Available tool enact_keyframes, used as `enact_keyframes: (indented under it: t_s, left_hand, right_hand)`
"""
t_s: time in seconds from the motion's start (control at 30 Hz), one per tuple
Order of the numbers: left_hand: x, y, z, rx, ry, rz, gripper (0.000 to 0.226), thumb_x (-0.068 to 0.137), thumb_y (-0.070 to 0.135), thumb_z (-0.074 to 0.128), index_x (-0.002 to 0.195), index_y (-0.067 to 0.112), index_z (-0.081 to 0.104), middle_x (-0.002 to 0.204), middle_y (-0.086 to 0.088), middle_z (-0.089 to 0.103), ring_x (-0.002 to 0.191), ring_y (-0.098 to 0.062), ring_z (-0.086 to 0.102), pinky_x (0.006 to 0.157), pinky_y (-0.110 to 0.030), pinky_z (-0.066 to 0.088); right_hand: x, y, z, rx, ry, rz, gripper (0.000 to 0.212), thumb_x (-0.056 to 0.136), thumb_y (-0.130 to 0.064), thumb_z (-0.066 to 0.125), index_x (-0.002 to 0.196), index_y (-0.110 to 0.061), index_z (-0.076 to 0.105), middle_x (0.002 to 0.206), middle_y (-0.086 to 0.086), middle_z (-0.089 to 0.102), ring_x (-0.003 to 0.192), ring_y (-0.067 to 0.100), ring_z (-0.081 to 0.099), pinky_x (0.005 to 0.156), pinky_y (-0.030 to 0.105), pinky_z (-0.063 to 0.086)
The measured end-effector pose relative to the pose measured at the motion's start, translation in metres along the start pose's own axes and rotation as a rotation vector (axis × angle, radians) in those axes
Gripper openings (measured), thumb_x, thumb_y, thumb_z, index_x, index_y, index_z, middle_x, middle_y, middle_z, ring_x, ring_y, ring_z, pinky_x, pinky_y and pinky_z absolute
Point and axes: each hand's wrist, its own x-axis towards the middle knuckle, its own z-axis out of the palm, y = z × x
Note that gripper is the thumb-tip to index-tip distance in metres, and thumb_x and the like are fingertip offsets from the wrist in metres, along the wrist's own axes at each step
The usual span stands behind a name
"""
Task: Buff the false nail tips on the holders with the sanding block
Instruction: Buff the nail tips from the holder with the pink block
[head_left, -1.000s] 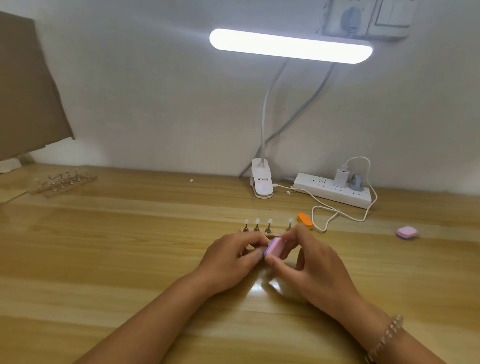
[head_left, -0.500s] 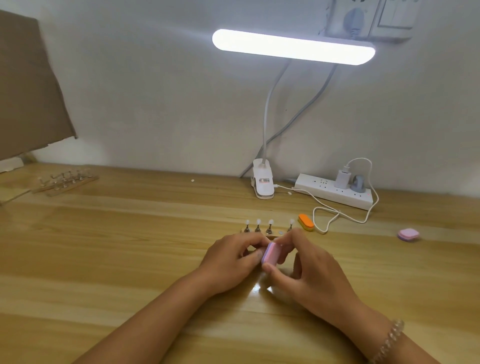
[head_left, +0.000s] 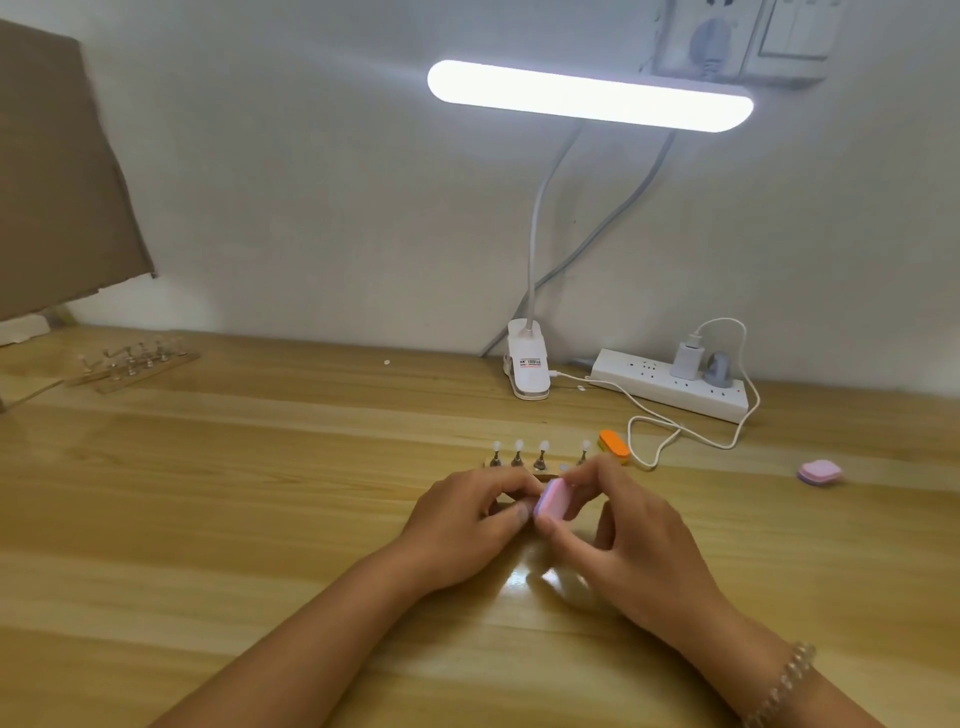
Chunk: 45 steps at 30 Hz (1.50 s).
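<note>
A pink sanding block (head_left: 551, 500) is pinched between the thumb and fingers of my right hand (head_left: 623, 540), held upright just in front of the holder strip (head_left: 540, 460). Several white false nail tips (head_left: 519, 445) stand on small metal holders along that strip. My left hand (head_left: 467, 525) has its fingers curled against the near side of the strip, right beside the block; what they grip is hidden. One nail tip (head_left: 563, 468) shows just above the block.
An orange sanding block (head_left: 614, 445) lies right of the strip, a pink one (head_left: 820, 473) farther right. A clip lamp base (head_left: 528, 367), power strip (head_left: 675, 384) and white cable (head_left: 675, 431) sit behind. A second holder strip (head_left: 136, 360) lies far left by cardboard (head_left: 57, 176).
The pink block in my right hand has shifted slightly down and left against the holders. My left hand has stayed in place.
</note>
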Motion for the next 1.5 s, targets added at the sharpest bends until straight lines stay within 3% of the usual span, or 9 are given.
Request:
enact_keyframes:
  t_s: [0.2, 0.33, 0.47, 0.73, 0.87, 1.0, 1.13, 1.23, 1.5]
  left_hand:
    - [0.0007, 0.0006, 0.0003, 0.015, 0.006, -0.002, 0.013, 0.096, 0.034, 0.06, 0.099, 0.041, 0.07, 0.084, 0.035, 0.063, 0.065, 0.011, 0.052, 0.063, -0.019, 0.033]
    - [0.0005, 0.0012, -0.0003, 0.02, 0.001, -0.007, 0.018, 0.095, 0.028, 0.059, 0.098, 0.042, 0.07, 0.082, 0.034, 0.063, 0.064, 0.009, 0.051, 0.062, -0.019, 0.033]
    - [0.0001, 0.0017, -0.0006, 0.018, 0.013, -0.014, 0.013, 0.096, 0.031, 0.061, 0.098, 0.038, 0.071, 0.082, 0.031, 0.063, 0.063, 0.011, 0.051, 0.062, -0.02, 0.032]
    - [0.0003, 0.0037, -0.0025, -0.011, 0.009, -0.023, 0.012, 0.097, 0.03, 0.061, 0.098, 0.034, 0.072, 0.078, 0.027, 0.063, 0.063, 0.004, 0.049, 0.065, -0.025, 0.037]
    - [-0.0002, 0.0041, -0.0031, -0.01, -0.007, -0.021, 0.014, 0.097, 0.028, 0.059, 0.098, 0.035, 0.072, 0.088, 0.024, 0.068, 0.065, 0.001, 0.049, 0.069, -0.029, 0.043]
    - [0.0005, 0.0039, -0.0026, -0.003, 0.003, -0.017, 0.013, 0.097, 0.03, 0.06, 0.096, 0.035, 0.072, 0.08, 0.029, 0.064, 0.064, 0.005, 0.05, 0.064, -0.023, 0.036]
    - [-0.0001, 0.004, -0.003, -0.016, -0.002, -0.016, 0.015, 0.096, 0.026, 0.06, 0.097, 0.036, 0.072, 0.086, 0.024, 0.068, 0.063, 0.003, 0.049, 0.065, -0.025, 0.039]
    - [-0.0005, 0.0046, -0.0031, -0.009, -0.01, -0.018, 0.013, 0.097, 0.03, 0.061, 0.099, 0.037, 0.072, 0.091, 0.023, 0.069, 0.062, 0.007, 0.05, 0.065, -0.024, 0.037]
    - [-0.0003, 0.0053, -0.0032, 0.014, -0.013, -0.027, 0.014, 0.097, 0.031, 0.059, 0.098, 0.039, 0.07, 0.081, 0.029, 0.063, 0.065, 0.007, 0.049, 0.064, -0.024, 0.035]
  right_hand:
    - [0.0057, 0.0048, -0.0043, 0.063, 0.081, 0.091, 0.026, 0.078, -0.037, 0.076, 0.092, -0.029, 0.055, 0.085, -0.016, 0.068, 0.06, -0.002, 0.055, 0.059, 0.023, 0.039]
    - [-0.0012, -0.0024, 0.0012, 0.014, -0.05, -0.015, 0.031, 0.076, -0.05, 0.069, 0.096, -0.032, 0.054, 0.087, -0.021, 0.065, 0.061, -0.005, 0.056, 0.056, 0.015, 0.032]
    - [0.0053, 0.0037, -0.0035, 0.05, 0.044, 0.075, 0.028, 0.078, -0.037, 0.078, 0.093, -0.029, 0.056, 0.085, -0.019, 0.067, 0.06, -0.004, 0.056, 0.059, 0.022, 0.038]
    - [0.0039, 0.0038, -0.0028, -0.01, 0.036, 0.082, 0.032, 0.076, -0.04, 0.078, 0.094, -0.029, 0.053, 0.087, -0.022, 0.065, 0.062, -0.001, 0.057, 0.06, 0.03, 0.046]
    - [0.0005, 0.0008, 0.0001, -0.046, -0.044, 0.036, 0.034, 0.074, -0.048, 0.073, 0.094, -0.032, 0.05, 0.088, -0.023, 0.064, 0.061, -0.003, 0.056, 0.056, 0.023, 0.037]
    - [0.005, 0.0031, -0.0027, -0.021, 0.063, 0.094, 0.031, 0.076, -0.042, 0.078, 0.091, -0.03, 0.053, 0.084, -0.019, 0.066, 0.06, 0.001, 0.056, 0.059, 0.031, 0.048]
    - [0.0008, -0.0024, -0.0012, -0.041, -0.06, 0.023, 0.033, 0.075, -0.05, 0.073, 0.092, -0.03, 0.053, 0.084, -0.019, 0.066, 0.06, -0.002, 0.055, 0.055, 0.024, 0.039]
    - [0.0031, -0.0008, -0.0032, -0.032, 0.072, 0.05, 0.03, 0.077, -0.043, 0.076, 0.094, -0.03, 0.056, 0.084, -0.02, 0.066, 0.057, -0.002, 0.053, 0.057, 0.028, 0.044]
    - [0.0032, 0.0, -0.0038, -0.042, 0.085, 0.055, 0.029, 0.076, -0.042, 0.076, 0.092, -0.031, 0.055, 0.085, -0.021, 0.063, 0.057, -0.001, 0.051, 0.058, 0.031, 0.046]
